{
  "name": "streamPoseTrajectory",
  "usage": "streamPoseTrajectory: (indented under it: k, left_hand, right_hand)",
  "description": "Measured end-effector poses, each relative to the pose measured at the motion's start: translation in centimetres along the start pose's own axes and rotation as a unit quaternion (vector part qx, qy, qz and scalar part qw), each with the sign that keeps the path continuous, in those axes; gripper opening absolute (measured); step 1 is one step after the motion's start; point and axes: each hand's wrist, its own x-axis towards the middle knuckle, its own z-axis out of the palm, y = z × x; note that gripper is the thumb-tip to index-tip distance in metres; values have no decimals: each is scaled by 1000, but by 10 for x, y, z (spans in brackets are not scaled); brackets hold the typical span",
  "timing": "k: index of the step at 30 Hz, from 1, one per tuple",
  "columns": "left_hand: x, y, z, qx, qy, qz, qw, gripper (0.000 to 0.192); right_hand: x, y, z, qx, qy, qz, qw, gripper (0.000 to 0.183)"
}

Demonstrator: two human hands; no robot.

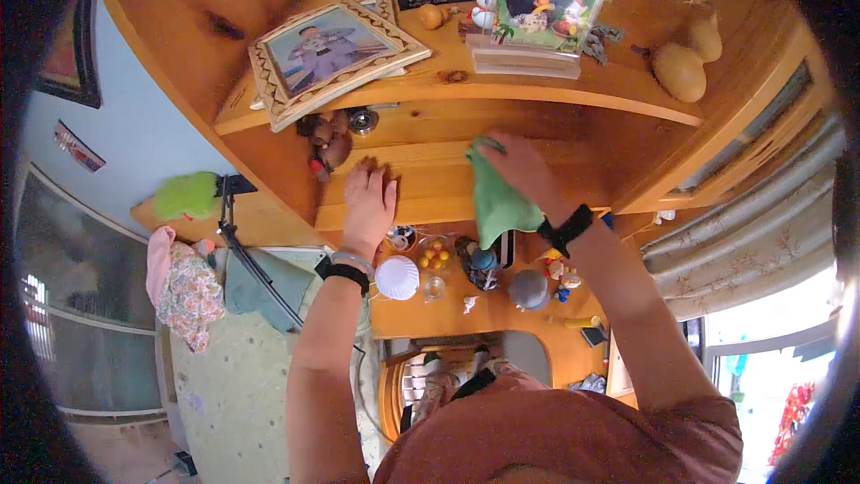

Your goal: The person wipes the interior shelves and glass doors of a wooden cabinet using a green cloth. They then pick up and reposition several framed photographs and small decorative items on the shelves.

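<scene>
My right hand (519, 165) grips a green cloth (497, 198), which hangs down over the front edge of a wooden shelf (430, 165). On the same shelf, to the left, my left hand (369, 205) rests with its fingers apart and nothing in it. Brown figurines (331, 144) and a small round metal object (363, 121) stand in the shelf's left corner, just beyond my left fingers. The lower end of the cloth hides part of what stands on the desk beneath.
Above, a shelf bears framed photos (336, 54), an acrylic photo stand (537, 13) and dried gourds (685, 60). The desk (403, 319) below holds a white ribbed object (397, 277), a bowl of small fruit-like balls (434, 254) and a grey round object (529, 289). A lamp arm (259, 269) stands left.
</scene>
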Motion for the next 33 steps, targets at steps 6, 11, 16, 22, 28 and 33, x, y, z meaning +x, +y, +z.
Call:
streamPoseTrajectory:
  k: [6,11,16,22,28,33]
  left_hand:
    - [-3,6,-2,-5,33,-10,999,34]
    - [1,7,-4,-2,57,7,998,34]
    - [1,5,-4,-1,43,-5,999,35]
    - [0,4,0,-2,6,-28,1000,39]
    - [0,3,0,-3,-14,-24,1000,38]
    - [1,2,1,-4,-10,-22,1000,37]
  right_hand:
    - [51,-5,-7,11,-52,-12,999,45]
    - [21,19,75,-251,-156,-38,955,59]
    - [86,9,104,-150,-84,-125,977,51]
    - [121,6,66,-206,-260,-12,943,43]
    - [99,97,31,-108,-32,-31,993,39]
    - [61,182,-33,-213,59,78,972,39]
